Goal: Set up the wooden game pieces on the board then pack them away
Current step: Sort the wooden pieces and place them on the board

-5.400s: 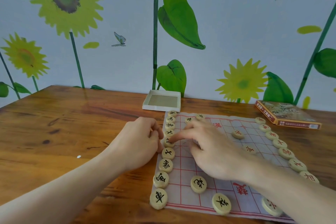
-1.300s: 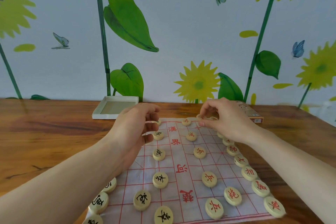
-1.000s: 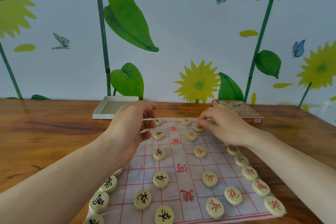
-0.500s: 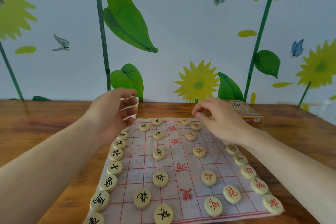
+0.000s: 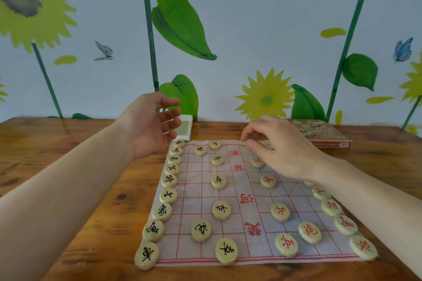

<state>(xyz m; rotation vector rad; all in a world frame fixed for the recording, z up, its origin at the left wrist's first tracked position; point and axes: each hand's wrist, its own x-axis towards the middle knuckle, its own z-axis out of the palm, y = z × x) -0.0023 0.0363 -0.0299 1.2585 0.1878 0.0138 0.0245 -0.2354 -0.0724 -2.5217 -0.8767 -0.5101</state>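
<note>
A cloth game board [image 5: 196,203] with a red grid lies on the wooden table. Round wooden pieces with black letters [image 5: 168,196] line its left edge and left half. Pieces with red letters [image 5: 280,211] stand on the right half and right edge. My left hand [image 5: 150,125] hovers above the board's far left corner, fingers apart, holding nothing. My right hand [image 5: 283,150] reaches over the far right part of the board. Its thumb and forefinger pinch a wooden piece [image 5: 248,146] that lies at the far edge and is mostly hidden by them.
A shallow white box tray [image 5: 185,129] sits just beyond the board, partly behind my left hand. A printed box lid [image 5: 324,134] lies at the far right of the table [image 5: 68,143]. The painted wall stands close behind.
My left hand has risen off the black pieces along the left edge, drawn back to the far left corner and spread its fingers. My right hand stays at the board's far edge.
</note>
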